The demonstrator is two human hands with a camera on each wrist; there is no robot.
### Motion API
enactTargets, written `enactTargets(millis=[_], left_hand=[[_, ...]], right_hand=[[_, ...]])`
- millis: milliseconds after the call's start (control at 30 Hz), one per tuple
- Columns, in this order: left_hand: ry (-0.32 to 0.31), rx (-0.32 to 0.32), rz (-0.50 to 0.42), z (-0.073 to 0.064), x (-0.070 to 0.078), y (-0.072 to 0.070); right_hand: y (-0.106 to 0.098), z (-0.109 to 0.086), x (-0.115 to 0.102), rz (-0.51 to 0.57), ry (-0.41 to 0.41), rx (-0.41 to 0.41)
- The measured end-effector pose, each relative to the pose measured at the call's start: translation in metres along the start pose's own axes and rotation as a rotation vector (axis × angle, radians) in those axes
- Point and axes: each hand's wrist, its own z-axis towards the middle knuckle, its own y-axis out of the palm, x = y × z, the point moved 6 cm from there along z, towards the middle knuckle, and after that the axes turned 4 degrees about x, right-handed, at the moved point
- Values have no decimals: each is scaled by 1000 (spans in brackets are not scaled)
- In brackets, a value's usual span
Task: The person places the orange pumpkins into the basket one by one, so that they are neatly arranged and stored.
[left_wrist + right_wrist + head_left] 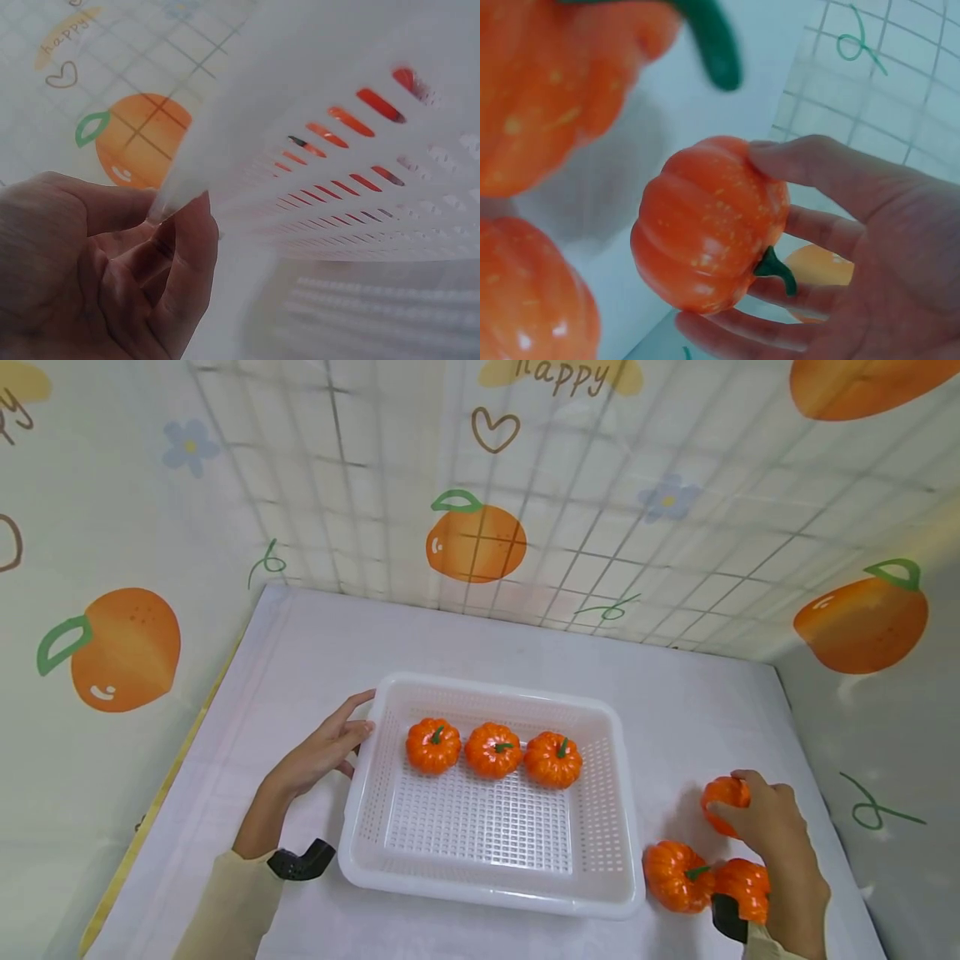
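A white plastic basket [480, 893] with slotted walls holds a row of three small orange pumpkins [492, 750] with green stems. My left hand [326, 747] is at the basket's left side; in the left wrist view its thumb and fingers pinch the rim [180, 180]. To the right of the basket, my right hand [772, 818] grips another pumpkin [709, 225] between thumb and fingers, its stem toward the palm. Two more pumpkins lie nearer the front, one [678, 877] beside the basket's right corner and one [742, 887] partly behind the right wrist.
The basket stands on a white-covered table [480, 639]. Printed cloth walls with a grid and orange fruit pictures [476, 543] rise at the back and both sides. A yellow strip [161, 793] runs along the table's left edge.
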Motion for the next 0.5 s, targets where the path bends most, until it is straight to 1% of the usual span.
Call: enactTargets(millis=[233,500], left_hand=[[-1,-4,-6,0,1,0],[-2,2,7,1,2,0]], right_hand=[[-10,-7,-16,-13,-42,70],[-19,-18,-31,-23,-123,153]])
